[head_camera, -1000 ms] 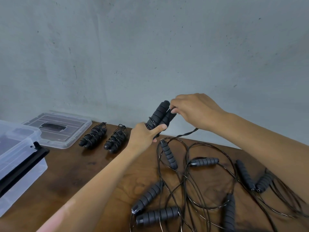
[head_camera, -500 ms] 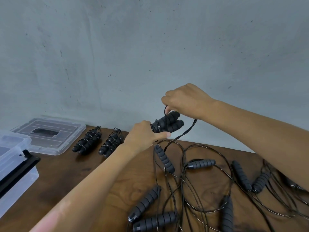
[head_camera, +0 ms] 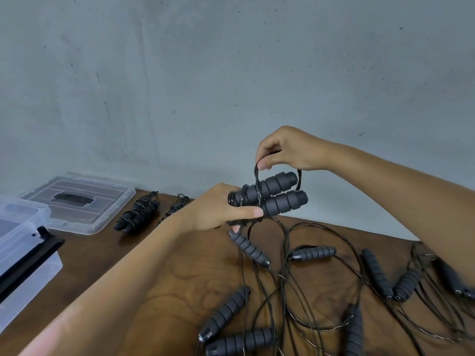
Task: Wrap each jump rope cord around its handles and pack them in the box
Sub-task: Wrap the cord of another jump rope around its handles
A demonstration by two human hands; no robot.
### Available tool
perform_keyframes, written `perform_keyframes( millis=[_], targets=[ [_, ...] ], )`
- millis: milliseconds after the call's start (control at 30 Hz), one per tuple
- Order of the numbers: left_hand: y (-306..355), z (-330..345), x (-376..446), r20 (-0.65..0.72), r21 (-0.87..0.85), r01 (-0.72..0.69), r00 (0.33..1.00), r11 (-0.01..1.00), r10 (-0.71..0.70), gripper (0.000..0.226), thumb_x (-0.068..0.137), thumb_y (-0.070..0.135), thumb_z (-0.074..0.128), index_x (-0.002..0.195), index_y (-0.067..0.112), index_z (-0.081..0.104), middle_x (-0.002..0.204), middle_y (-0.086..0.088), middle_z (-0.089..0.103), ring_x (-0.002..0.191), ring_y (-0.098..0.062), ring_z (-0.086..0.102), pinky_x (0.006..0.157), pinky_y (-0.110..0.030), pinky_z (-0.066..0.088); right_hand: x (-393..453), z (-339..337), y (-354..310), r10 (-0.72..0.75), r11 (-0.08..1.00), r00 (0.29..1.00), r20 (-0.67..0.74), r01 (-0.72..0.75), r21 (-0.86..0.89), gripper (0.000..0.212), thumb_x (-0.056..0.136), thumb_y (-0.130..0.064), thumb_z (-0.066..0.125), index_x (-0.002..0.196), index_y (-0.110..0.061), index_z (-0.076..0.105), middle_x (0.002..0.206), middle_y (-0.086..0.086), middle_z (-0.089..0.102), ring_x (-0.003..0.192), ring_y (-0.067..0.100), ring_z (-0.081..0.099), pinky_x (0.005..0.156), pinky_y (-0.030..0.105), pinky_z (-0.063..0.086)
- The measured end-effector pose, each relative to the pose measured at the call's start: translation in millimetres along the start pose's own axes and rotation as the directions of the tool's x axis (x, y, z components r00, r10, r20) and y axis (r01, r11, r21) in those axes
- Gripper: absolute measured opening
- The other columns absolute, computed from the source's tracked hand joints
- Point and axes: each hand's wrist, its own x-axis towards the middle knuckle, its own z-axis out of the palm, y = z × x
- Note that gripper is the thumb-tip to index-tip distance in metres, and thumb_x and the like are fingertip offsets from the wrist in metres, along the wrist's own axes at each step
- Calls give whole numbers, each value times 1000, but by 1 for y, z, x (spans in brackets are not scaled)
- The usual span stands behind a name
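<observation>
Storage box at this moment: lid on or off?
Off. The clear box stands open at the left edge of the table, and its lid lies flat on the table behind it.

Paired handles (head_camera: 275, 195) raised, cord (head_camera: 257, 173) half-wound

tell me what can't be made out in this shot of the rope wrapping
- Head view: inside of the box, cut by the left edge and blurred by its cloudy wall.
- Second wrapped bundle, partly behind the left hand.
- Loose ropes, tangled and cut by the bottom and right edges; count unclear.
</observation>
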Motion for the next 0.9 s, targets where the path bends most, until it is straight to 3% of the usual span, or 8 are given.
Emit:
perform_keyframes(
  millis=[100, 200, 267, 333, 467, 633, 767, 900],
  targets=[
    [-4, 2, -6, -26, -212, -113, 994, 971, 110, 36, 99, 35, 71, 82, 3, 65, 68, -21, 65, 57, -25, 57, 61, -26, 45, 3, 5, 6, 57, 976, 998, -2, -55, 211, 10, 94, 0, 67, 95, 5, 75, 88, 11, 75, 80, 13, 68, 76, 23, 54],
    [-12, 7, -7, -86, -373, -146, 989, 916, 123, 43, 92, 55, 66, 82, 14, 64, 69, -22, 64, 62, -38, 44, 61, -39, 34, 4, 17, 14, 52, 987, 999, 11, -53, 155, 22, 88, 18, 53, 73, 5, 62, 73, 9, 57, 70, 13, 53, 70, 29, 46],
    [-17, 9, -6, -124, -454, -135, 988, 881, 88, 47, 90, 59, 63, 91, 12, 64, 68, -16, 62, 63, -32, 36, 57, -34, 24, 0, 26, 15, 64, 986, 997, 48, -70, 148, 38, 90, 12, 49, 61, -11, 58, 63, 5, 49, 64, 16, 43, 66, 30, 38],
    [-23, 11, -6, -141, -529, -139, 987, 837, 74, 48, 92, 58, 62, 106, 12, 66, 70, -13, 58, 67, -32, 33, 61, -38, 16, -7, 31, 13, 65, 977, 994, 83, -80, 198, 43, 98, -4, 51, 61, -24, 60, 58, 3, 51, 58, 16, 41, 64, 29, 37],
    [-28, 13, -5, -196, -648, -127, 981, 751, -3, 47, 97, 59, 61, 114, 15, 65, 70, -12, 57, 55, -19, 20, 48, -26, 20, -14, 39, 6, 102, 951, 992, 71, -118, 286, 29, 105, -16, 55, 78, -13, 62, 54, -15, 55, 54, 9, 43, 62, 18, 40],
    [-31, 12, -3, -305, -680, -132, 945, 721, -115, 45, 95, 58, 60, 113, 17, 68, 73, -13, 59, 49, -14, 28, 44, -21, 25, -11, 41, 2, 176, 932, 982, 66, -187, 310, 17, 104, -22, 59, 106, -11, 73, 68, -7, 60, 58, 10, 53, 72, 26, 47],
    [-35, 10, 1, -424, -738, -166, 868, 654, -258, 44, 97, 52, 65, 114, 12, 71, 77, -12, 62, 48, -12, 47, 43, -19, 33, -12, 45, -1, 233, 917, 969, 78, -246, 313, 19, 104, -21, 57, 100, -8, 70, 62, -6, 49, 55, 14, 58, 75, 30, 51],
    [-42, 10, 1, -522, -695, -127, 766, 708, -374, 35, 96, 48, 71, 98, 13, 75, 72, -12, 67, 57, -20, 54, 46, -25, 33, -15, 52, -4, 276, 893, 958, 82, -287, 347, 21, 106, -20, 54, 107, -6, 68, 64, -2, 44, 55, 16, 61, 68, 28, 56]
  ],
)
